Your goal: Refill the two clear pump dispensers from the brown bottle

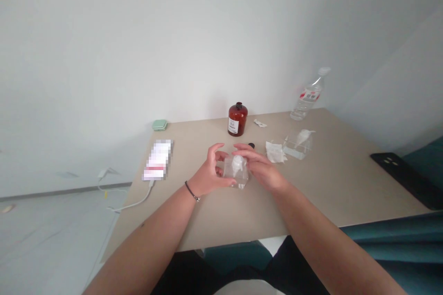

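A small clear plastic container [227,170] with a white, rounded piece [237,162] in or on it stands low over the table in front of me. Curled around its left side is my left hand [212,173], thumb at the near edge and fingers behind. My right hand [262,169] closes on the container from the right, its fingers bent over the top and side. Behind the hands stands an amber bottle [238,122] with a white label and an open neck. A black cap [251,146] lies just beyond my right fingers, partly hidden.
Right of the hands are a folded white tissue [275,152] and another clear container [296,150] with tissue. A water bottle [307,97] stands at the back right. A phone [158,160] with a cable and a green case [159,125] lie left; a black object [404,177] lies right.
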Demonstrator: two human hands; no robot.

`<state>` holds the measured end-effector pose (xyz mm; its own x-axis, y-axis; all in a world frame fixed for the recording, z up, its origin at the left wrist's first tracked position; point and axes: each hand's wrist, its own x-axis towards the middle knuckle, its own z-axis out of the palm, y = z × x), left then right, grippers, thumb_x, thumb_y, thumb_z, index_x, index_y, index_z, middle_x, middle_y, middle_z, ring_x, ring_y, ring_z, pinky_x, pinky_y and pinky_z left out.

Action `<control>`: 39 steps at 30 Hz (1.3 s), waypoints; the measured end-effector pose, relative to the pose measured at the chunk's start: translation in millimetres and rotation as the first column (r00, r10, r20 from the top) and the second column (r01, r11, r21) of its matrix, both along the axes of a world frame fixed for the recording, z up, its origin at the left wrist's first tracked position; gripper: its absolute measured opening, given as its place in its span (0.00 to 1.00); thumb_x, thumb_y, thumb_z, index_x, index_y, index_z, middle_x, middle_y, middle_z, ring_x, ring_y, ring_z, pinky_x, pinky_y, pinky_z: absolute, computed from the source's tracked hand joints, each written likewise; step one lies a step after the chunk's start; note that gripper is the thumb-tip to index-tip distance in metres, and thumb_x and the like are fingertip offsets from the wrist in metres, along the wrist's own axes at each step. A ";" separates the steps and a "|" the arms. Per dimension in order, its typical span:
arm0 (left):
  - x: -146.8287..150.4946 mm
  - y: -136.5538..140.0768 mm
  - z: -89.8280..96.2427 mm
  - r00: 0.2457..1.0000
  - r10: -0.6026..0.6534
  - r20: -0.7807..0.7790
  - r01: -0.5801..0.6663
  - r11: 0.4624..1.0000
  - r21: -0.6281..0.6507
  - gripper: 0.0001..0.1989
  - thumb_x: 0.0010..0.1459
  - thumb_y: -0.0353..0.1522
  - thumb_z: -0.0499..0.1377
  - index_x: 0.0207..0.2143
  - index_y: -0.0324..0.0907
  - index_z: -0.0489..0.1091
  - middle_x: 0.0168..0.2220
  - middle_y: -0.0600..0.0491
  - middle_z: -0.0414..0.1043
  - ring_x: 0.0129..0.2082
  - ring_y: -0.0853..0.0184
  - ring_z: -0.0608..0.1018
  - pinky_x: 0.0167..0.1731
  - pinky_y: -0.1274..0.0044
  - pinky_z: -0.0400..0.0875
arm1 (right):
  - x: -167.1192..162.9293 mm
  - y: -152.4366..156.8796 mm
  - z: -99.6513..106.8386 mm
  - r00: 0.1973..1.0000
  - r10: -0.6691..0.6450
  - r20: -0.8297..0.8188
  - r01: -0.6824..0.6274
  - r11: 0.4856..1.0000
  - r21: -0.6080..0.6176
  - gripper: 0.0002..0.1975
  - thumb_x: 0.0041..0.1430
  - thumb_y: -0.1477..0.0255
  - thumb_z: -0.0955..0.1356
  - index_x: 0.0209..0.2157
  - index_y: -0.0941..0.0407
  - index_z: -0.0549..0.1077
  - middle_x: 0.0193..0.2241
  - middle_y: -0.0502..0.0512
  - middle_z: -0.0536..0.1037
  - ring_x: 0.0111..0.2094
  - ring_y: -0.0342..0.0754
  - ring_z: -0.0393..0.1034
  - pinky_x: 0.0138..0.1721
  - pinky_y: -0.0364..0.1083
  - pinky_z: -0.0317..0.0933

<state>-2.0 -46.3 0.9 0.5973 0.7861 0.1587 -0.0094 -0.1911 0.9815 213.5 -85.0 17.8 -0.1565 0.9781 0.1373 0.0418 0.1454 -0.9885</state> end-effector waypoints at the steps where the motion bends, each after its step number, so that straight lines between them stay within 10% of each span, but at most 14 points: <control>1: -0.5 0.6 0.6 0.997 -0.059 0.052 0.061 0.997 -0.041 0.55 0.43 0.40 0.77 0.65 0.52 0.45 0.52 0.46 0.66 0.51 0.55 0.75 0.42 0.68 0.76 | 2.4 0.2 6.0 0.995 0.095 -0.001 -0.095 0.995 0.006 0.19 0.55 0.67 0.68 0.49 0.47 0.80 0.66 0.53 0.66 0.66 0.57 0.60 0.62 0.55 0.59; 9: -1.9 -3.0 7.0 0.823 -0.433 0.368 0.500 0.859 -0.107 0.61 0.42 0.43 0.78 0.68 0.59 0.42 0.54 0.47 0.72 0.51 0.55 0.79 0.49 0.64 0.75 | 4.0 2.7 45.7 0.833 0.550 0.064 -0.552 0.834 0.015 0.24 0.57 0.49 0.74 0.46 0.52 0.82 0.50 0.56 0.70 0.56 0.54 0.65 0.61 0.56 0.57; 17: -2.3 -16.3 8.9 0.990 0.027 0.137 -0.022 0.999 -0.040 0.62 0.39 0.38 0.78 0.68 0.56 0.42 0.47 0.52 0.67 0.43 0.64 0.75 0.36 0.75 0.73 | 0.6 -8.6 45.6 0.889 0.046 0.456 -0.171 0.956 0.237 0.20 0.63 0.52 0.69 0.42 0.54 0.80 0.39 0.55 0.68 0.43 0.52 0.66 0.53 0.56 0.61; 27: 15.6 -37.0 10.7 0.935 0.345 0.084 -0.355 0.899 0.258 0.51 0.44 0.30 0.73 0.64 0.50 0.47 0.46 0.52 0.68 0.41 0.65 0.76 0.33 0.78 0.73 | -13.6 -15.1 37.7 0.778 -0.314 0.544 0.031 0.884 0.466 0.11 0.64 0.63 0.69 0.40 0.55 0.77 0.37 0.57 0.72 0.43 0.55 0.68 0.49 0.57 0.60; 34: 18.2 -40.3 7.2 0.869 0.485 0.099 -0.483 0.784 0.389 0.50 0.42 0.29 0.73 0.63 0.48 0.50 0.50 0.46 0.68 0.47 0.59 0.77 0.36 0.74 0.77 | -23.2 -14.4 37.3 0.748 -0.391 0.536 0.100 0.865 0.492 0.07 0.63 0.66 0.70 0.38 0.55 0.77 0.37 0.57 0.73 0.43 0.56 0.68 0.50 0.57 0.60; 39: 17.1 -36.4 6.4 0.873 0.480 0.084 -0.476 0.803 0.358 0.50 0.43 0.31 0.74 0.63 0.48 0.49 0.49 0.47 0.69 0.47 0.59 0.77 0.36 0.73 0.77 | -23.3 -12.6 39.6 0.712 -0.382 0.589 0.102 0.886 0.452 0.07 0.61 0.68 0.71 0.40 0.53 0.79 0.38 0.57 0.74 0.45 0.57 0.69 0.50 0.57 0.62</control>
<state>15.1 -82.8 7.3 0.1638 0.8623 0.4793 0.1853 -0.5041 0.8436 190.2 -97.7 57.4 -0.1071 0.8908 0.4416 0.7316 0.3713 -0.5717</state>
